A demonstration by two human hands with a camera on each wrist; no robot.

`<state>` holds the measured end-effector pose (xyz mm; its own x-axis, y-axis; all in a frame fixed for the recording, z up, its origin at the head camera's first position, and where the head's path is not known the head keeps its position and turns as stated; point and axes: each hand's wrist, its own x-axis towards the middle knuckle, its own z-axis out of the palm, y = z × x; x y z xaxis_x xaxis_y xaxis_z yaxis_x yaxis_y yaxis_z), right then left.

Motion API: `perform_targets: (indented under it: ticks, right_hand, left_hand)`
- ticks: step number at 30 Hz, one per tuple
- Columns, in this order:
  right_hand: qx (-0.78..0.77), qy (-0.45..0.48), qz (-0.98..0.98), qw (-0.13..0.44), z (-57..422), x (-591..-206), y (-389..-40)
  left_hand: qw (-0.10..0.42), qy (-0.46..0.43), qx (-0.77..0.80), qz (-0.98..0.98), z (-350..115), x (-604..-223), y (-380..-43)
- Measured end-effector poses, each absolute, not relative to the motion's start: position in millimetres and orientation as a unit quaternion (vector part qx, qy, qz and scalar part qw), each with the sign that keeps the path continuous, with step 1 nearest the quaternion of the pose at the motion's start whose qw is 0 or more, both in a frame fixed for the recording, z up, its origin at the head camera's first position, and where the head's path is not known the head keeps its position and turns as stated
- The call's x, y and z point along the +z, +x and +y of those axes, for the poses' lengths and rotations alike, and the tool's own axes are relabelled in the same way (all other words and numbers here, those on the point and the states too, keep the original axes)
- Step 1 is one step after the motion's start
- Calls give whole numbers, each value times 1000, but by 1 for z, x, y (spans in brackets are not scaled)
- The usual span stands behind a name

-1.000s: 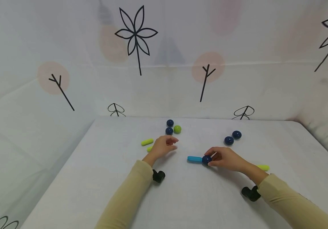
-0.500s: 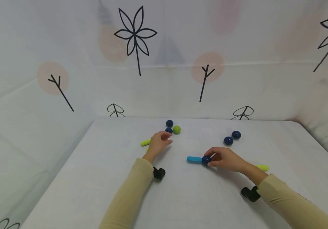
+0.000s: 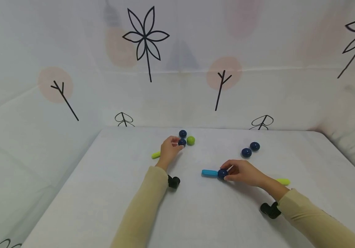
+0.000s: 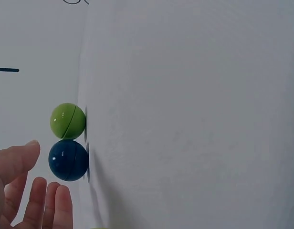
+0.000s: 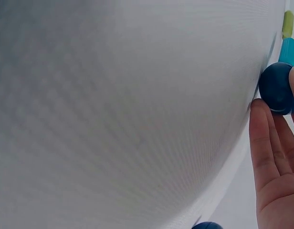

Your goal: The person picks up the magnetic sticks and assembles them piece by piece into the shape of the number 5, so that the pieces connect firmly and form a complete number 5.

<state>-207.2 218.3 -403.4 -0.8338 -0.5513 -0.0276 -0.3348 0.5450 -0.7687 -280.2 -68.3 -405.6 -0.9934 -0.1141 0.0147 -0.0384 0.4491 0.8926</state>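
My right hand [image 3: 242,171] pinches a dark blue ball [image 3: 222,173] that sits against the end of a light blue rod [image 3: 209,173] on the table. In the right wrist view thumb and fingers lie on that ball [image 5: 277,88], and the rod [image 5: 289,51] is just beyond it. My left hand [image 3: 169,150] reaches to another dark blue ball [image 3: 182,142] at the back. Per the left wrist view, its thumb and fingertips stand around this ball [image 4: 68,160] with a small gap. A green ball [image 3: 191,140] and a further dark blue ball [image 3: 182,133] are close by.
A yellow-green rod [image 3: 156,155] lies beside my left hand, partly hidden. Another yellow-green rod [image 3: 283,181] shows behind my right wrist. Two dark blue balls, one nearer [image 3: 246,153] and one farther [image 3: 254,146], rest at the back right of the white table [image 3: 196,217].
My left hand has moved away from me and slightly left, up to the dark blue ball at the back. My right hand has stayed on its ball by the light blue rod.
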Motion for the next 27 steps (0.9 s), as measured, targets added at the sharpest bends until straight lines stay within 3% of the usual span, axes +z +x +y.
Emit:
perform_targets:
  ticks: [27]
  right_hand:
    - [-403,-255,869,133,219,-405,-208]
  left_hand:
    - [-11,-17,-426,-905,-66,-407,-292]
